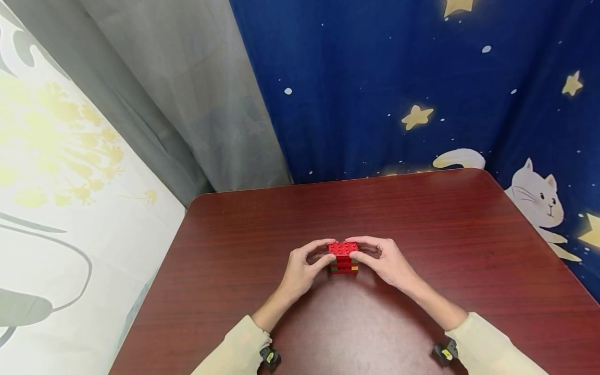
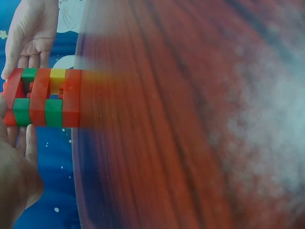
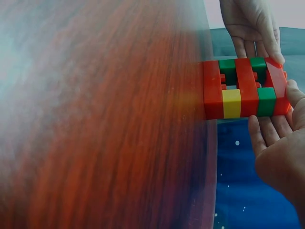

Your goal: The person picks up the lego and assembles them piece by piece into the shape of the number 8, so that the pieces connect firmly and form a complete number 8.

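A small tower of toy building bricks (image 3: 245, 90) stands upright on the table. Three long red bricks are stacked with small blocks at their ends: green blocks (image 2: 53, 113) and one yellow block (image 3: 232, 103), with gaps between. My left hand (image 1: 300, 268) pinches the left end of the studded top red brick (image 1: 342, 249), thumb on the near side and fingers at the far side. At the opposite end, my right hand (image 1: 386, 260) pinches the same brick in a mirrored way. The fingertips behind the tower are partly hidden.
The dark red wooden table (image 1: 262, 219) stretches around the tower. Behind it hang a grey curtain (image 1: 187, 94) and a blue curtain (image 1: 356, 104) with stars. A white patterned cloth (image 1: 70, 234) is at the left. Small black devices (image 1: 270, 358) sit at both cuffs.
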{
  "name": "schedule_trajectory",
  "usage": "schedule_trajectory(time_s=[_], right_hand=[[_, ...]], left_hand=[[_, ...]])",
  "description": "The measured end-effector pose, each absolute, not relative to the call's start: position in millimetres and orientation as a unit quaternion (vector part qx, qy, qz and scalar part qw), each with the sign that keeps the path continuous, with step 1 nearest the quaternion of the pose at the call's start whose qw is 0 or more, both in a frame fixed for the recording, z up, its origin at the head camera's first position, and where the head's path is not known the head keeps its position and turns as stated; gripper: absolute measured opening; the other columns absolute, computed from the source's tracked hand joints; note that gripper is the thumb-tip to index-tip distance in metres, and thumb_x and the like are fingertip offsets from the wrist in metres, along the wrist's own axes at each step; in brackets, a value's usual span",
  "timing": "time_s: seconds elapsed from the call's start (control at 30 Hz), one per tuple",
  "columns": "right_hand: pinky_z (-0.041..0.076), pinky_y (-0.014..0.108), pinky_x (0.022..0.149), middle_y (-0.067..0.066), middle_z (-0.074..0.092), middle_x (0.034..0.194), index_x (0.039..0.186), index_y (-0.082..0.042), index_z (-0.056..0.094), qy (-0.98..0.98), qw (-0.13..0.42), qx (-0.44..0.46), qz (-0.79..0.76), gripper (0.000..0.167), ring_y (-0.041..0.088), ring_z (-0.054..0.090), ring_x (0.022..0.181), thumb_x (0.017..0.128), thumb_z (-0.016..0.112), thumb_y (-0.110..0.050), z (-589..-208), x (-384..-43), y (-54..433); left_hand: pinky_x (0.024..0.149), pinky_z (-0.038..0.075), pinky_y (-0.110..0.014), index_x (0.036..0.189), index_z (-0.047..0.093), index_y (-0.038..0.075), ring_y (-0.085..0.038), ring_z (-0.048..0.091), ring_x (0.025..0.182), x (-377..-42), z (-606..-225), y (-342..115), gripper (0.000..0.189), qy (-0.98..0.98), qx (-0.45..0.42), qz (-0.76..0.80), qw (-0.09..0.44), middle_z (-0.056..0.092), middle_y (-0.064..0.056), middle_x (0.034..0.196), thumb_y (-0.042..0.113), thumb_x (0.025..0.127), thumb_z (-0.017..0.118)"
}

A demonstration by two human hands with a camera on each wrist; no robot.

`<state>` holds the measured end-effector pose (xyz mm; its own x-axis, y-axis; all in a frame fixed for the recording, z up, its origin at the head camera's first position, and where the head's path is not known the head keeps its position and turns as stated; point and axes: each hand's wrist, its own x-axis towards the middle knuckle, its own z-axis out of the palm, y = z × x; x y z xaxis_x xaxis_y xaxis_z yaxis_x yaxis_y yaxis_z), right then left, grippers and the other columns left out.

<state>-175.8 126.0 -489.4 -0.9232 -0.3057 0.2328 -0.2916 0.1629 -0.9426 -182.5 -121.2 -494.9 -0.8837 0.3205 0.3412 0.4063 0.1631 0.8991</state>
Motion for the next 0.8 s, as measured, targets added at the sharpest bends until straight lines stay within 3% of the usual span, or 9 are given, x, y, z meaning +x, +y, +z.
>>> schedule_trajectory(time_s=[0.47,0.8], right_hand=[[0.059,0.022,0.087,0.006,0.078,0.119,0.129,-0.011,0.076,0.763,-0.003,-0.202,-0.614,0.032,0.02,0.076,0.107,0.098,0.079,-0.016,-489.4,-176.0,125.4],[0.059,0.023,0.087,0.007,0.078,0.12,0.13,-0.012,0.075,0.76,-0.001,-0.202,-0.618,0.032,0.022,0.075,0.108,0.098,0.079,-0.015,-490.1,-174.9,124.7]], left_hand=[[0.093,0.061,-0.043,0.13,0.074,0.009,-0.026,0.075,0.111,-183.9,-497.8,-122.7,0.036,-0.741,-0.257,-0.619,0.033,0.076,-0.008,0.124,0.006,0.095,0.079],[0.092,0.061,-0.049,0.131,0.073,0.005,-0.03,0.074,0.111,-184.8,-501.0,-123.1,0.039,-0.745,-0.258,-0.613,0.042,0.076,-0.012,0.124,0.001,0.093,0.08]])
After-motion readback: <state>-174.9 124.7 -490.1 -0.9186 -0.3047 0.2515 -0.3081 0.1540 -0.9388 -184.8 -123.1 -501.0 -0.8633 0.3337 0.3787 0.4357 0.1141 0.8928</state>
